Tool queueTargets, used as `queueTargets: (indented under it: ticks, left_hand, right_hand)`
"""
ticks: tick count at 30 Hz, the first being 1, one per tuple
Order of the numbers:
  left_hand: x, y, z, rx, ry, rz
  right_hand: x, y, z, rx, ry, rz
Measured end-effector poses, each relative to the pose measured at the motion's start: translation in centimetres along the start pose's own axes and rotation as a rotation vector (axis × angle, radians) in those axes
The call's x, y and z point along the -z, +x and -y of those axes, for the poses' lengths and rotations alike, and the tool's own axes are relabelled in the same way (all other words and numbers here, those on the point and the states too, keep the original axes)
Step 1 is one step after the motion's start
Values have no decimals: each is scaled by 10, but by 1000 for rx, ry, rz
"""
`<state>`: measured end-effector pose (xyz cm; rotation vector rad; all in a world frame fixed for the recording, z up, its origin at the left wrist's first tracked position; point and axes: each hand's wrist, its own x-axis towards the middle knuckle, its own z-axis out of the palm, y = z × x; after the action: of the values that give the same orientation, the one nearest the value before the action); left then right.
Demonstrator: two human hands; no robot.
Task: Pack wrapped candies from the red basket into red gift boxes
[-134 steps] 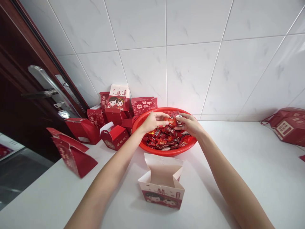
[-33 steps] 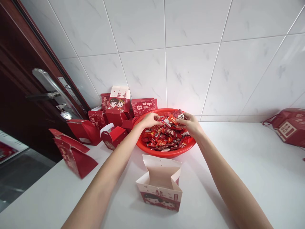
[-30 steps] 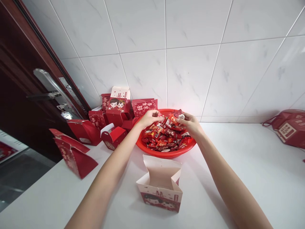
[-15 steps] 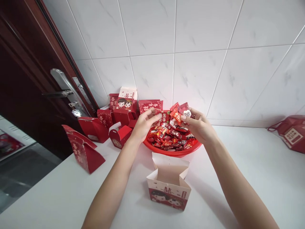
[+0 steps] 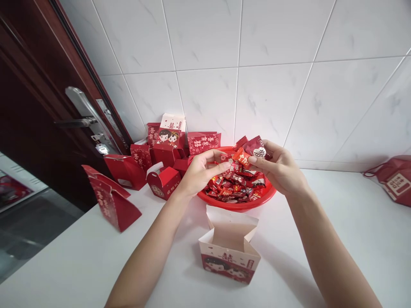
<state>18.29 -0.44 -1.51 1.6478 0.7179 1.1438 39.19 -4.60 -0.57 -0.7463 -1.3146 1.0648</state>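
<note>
Over a red plastic basket full of wrapped candies, both of my hands are raised and close together. My left hand pinches a red candy packet between thumb and fingers. In my right hand are several wrapped candies, among them a dark red one with a white mark and an orange-red one. An open paper gift box, white and red with two cartoon faces, stands upright in front of the basket; its visible inside is bare.
Several red gift boxes are grouped at the left and against the tiled wall. One tent-shaped red box stands near the left table edge. A red bag lies far right. A dark door with a metal handle is at left.
My left hand has moved right, bringing its candy packet up to the candies in my right hand. My right hand has shifted slightly right. The open box has stayed in place.
</note>
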Motion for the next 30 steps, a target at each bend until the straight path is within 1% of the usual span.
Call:
queueTargets:
  ticks: [4,7,10,12,14,16,17,19,21,25,28,30]
  left_hand:
    - [-3,-3,-5,-3,7,82]
    - [-4,-6,-7,-2,19,113]
    - [3,-11,-16,-25,106,124]
    - [13,-18,-28,-45,230,168]
    - [25,-29,-45,-60,410,281]
    - [33,-41,-62,-47,601,466]
    - [35,-47,-68,-23,684,561]
    - [34,-56,-76,25,811,685]
    - [28,-61,-75,50,864,720]
    - [16,-57,-62,104,842,737]
    - [15,-51,-55,146,833,770]
    - [18,-49,-53,152,804,798]
  right_hand:
    - [1,-2,3,8,-30,35]
    - [1,-4,6,27,-49,65]
    - [3,-8,12,66,-108,84]
    - [5,-13,21,88,-161,112]
    - [6,-20,34,102,-220,153]
    - [5,-30,47,105,-293,193]
    - [3,-35,53,108,-325,213]
    - [-4,-45,62,118,-374,264]
    - [-12,-54,65,147,-425,336]
    - [-28,-67,59,197,-631,457]
    - [-36,-70,54,180,-789,506]
    - [-39,-68,50,161,-845,533]
